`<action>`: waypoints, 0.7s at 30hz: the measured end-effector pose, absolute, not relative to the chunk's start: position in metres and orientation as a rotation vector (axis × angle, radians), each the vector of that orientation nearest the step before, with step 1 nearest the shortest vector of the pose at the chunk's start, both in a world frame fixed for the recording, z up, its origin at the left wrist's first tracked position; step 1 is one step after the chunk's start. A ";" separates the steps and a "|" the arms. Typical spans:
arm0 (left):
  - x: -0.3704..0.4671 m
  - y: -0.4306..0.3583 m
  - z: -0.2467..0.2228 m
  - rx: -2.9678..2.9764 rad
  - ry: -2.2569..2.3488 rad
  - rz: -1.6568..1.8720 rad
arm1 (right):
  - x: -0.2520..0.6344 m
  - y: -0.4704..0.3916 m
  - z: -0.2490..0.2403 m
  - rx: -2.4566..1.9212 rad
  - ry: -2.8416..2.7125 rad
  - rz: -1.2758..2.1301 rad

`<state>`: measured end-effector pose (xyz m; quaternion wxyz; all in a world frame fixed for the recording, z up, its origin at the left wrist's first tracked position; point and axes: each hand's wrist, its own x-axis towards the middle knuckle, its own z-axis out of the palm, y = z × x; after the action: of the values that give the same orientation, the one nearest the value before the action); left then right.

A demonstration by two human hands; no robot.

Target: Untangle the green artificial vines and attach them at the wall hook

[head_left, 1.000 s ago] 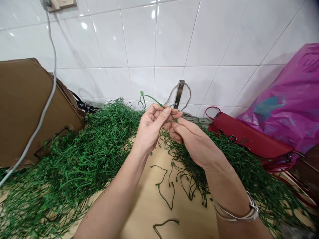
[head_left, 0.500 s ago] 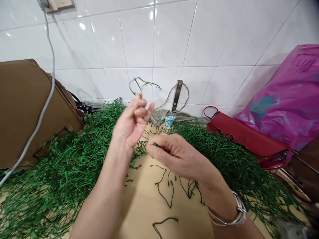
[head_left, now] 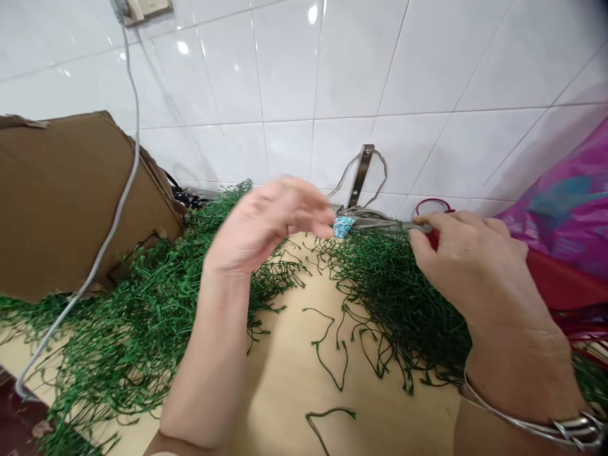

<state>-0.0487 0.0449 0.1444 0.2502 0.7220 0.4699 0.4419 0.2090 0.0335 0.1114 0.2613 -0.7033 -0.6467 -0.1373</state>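
Blurred by motion, my left hand (head_left: 273,221) is raised above the middle of the table (head_left: 285,386), its fingers curved and apart with nothing visible in them. My right hand (head_left: 470,259) hovers over the right pile of green cords (head_left: 403,291), thumb and forefinger spread with a gap between them. A larger pile of green knotted cords (head_left: 147,323) lies to the left of my left forearm. Between the piles, several single cords (head_left: 332,367) rest on the tabletop.
A cardboard box (head_left: 71,202) stands at the left, with a grey cable (head_left: 128,183) hanging before it. A metal bracket (head_left: 361,174) and a small blue-and-white object (head_left: 342,225) are by the tiled wall. A red bag (head_left: 565,278) and a pink plastic bag (head_left: 570,196) sit at the right.
My right hand has moved right, from beside my left hand to over the right pile, and its fingers have parted. The cord above my left hand is gone from its fingers. The view has shifted left.
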 end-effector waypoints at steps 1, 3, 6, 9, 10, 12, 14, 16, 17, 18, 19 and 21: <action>-0.046 0.052 0.137 2.049 1.325 1.012 | 0.206 0.033 0.110 -1.886 -1.769 -0.375; -0.043 0.071 0.116 2.179 1.484 0.473 | 0.202 0.034 0.106 -1.843 -1.823 -0.362; -0.047 0.100 0.081 2.119 1.828 0.069 | 0.202 0.033 0.102 -1.730 -1.951 -0.235; -0.053 0.113 0.063 2.082 1.867 -0.003 | 0.207 0.026 0.104 -1.595 -2.031 -0.179; -0.054 0.113 0.064 2.092 1.850 0.008 | 0.209 0.022 0.107 -1.554 -2.037 -0.189; -0.052 0.106 0.073 2.145 1.783 0.082 | 0.210 0.015 0.113 -1.474 -2.027 -0.194; -0.045 0.095 0.088 2.214 1.672 0.280 | 0.208 0.009 0.121 -1.405 -2.002 -0.155; -0.034 0.082 0.104 2.224 1.475 0.692 | 0.204 0.004 0.128 -1.366 -1.960 -0.091; -0.029 0.075 0.110 2.190 1.359 0.893 | 0.201 0.002 0.131 -1.359 -1.934 -0.057; -0.024 0.070 0.115 2.147 1.255 1.038 | 0.198 0.001 0.133 -1.363 -1.904 -0.023; -0.019 0.065 0.120 2.090 1.168 1.139 | 0.195 0.001 0.135 -1.372 -1.872 0.013; -0.012 0.057 0.125 1.970 1.045 1.208 | 0.190 0.000 0.138 -1.391 -1.816 0.094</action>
<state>-0.0124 0.0571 0.1253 0.2981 0.7414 0.3933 0.4547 0.1898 0.0000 0.1376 0.4135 -0.5532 -0.7223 0.0375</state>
